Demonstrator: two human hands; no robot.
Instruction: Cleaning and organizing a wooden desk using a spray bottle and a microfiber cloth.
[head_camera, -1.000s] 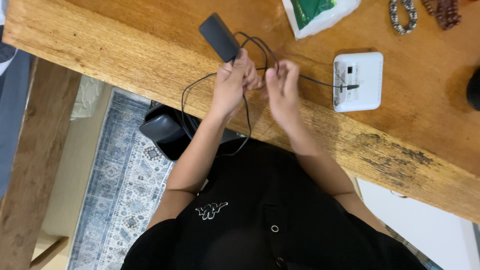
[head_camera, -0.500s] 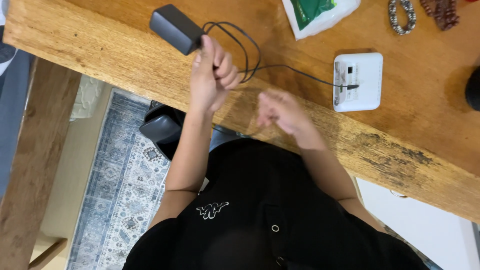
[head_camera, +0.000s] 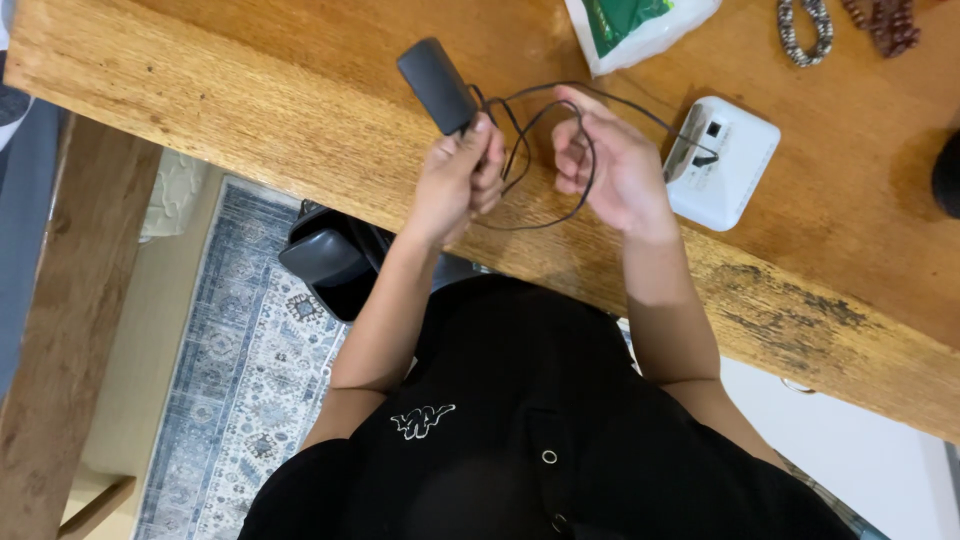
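— While it lies over the wooden table (head_camera: 250, 110), what grips the black power adapter (head_camera: 436, 84)?
— Left hand (head_camera: 462, 178), fingers closed at its cable end. Right hand (head_camera: 607, 165) pinches the looped black cable (head_camera: 540, 215), which runs to the white router (head_camera: 725, 165).

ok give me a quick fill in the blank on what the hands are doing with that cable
1. The left hand has its grip on the cable beside a ____ power adapter.
2. The thin black cable runs to a small ____ box on the table.
3. The right hand holds a ____ of the cable.
4. Both hands work above a ____ table.

Missing words: black; white; loop; wooden
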